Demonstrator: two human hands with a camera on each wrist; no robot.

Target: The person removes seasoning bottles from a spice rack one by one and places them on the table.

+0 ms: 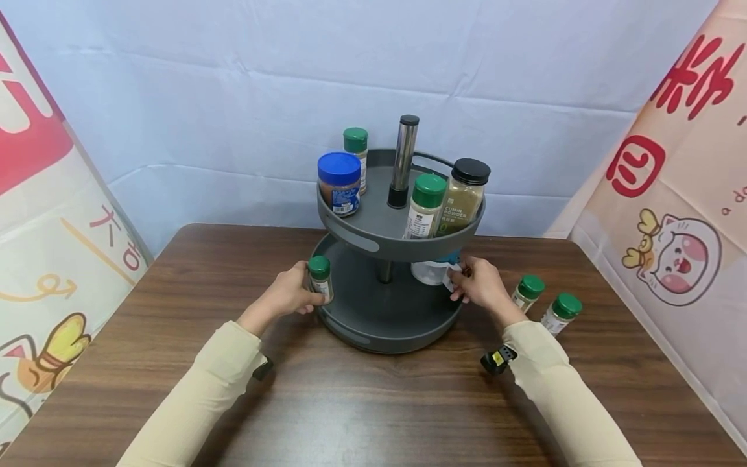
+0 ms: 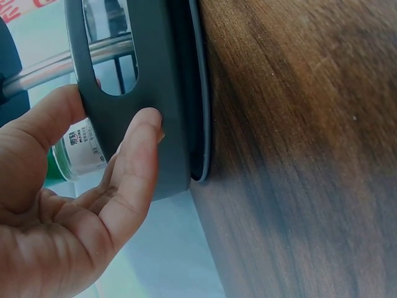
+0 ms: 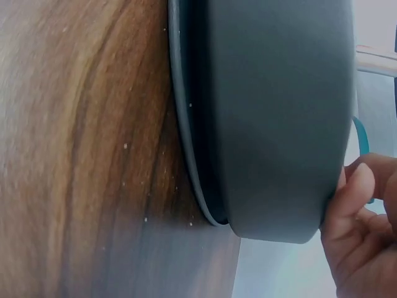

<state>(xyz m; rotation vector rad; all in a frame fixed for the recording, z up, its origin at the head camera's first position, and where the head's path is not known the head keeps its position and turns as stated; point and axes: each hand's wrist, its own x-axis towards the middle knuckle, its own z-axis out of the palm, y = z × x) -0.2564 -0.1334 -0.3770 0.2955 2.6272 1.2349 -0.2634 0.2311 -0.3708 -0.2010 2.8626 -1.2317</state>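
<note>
A grey two-tier turntable rack (image 1: pixel 373 334) stands mid-table. My left hand (image 1: pixel 308 290) grips a small green-capped spice jar (image 1: pixel 320 279) at the lower tier's left rim. In the left wrist view its fingers (image 2: pixel 133 155) lie on the outside of the tier's wall (image 2: pixel 161 74), with the jar (image 2: pixel 77 149) just behind it. My right hand (image 1: pixel 460 282) pinches a clear jar with a teal lid (image 1: pixel 430 272) at the lower tier's right side. In the right wrist view its curled fingers (image 3: pixel 356 186) touch the rim (image 3: pixel 279 124).
The upper tier (image 1: pixel 373 241) carries a blue-lidded jar (image 1: pixel 339 183), two green-capped jars (image 1: pixel 356 149) (image 1: pixel 426 206) and a black-lidded cumin jar (image 1: pixel 465 194) around a steel post (image 1: pixel 404 159). Two more green-capped jars (image 1: pixel 528 292) (image 1: pixel 561 313) stand on the table's right. Banners flank both sides.
</note>
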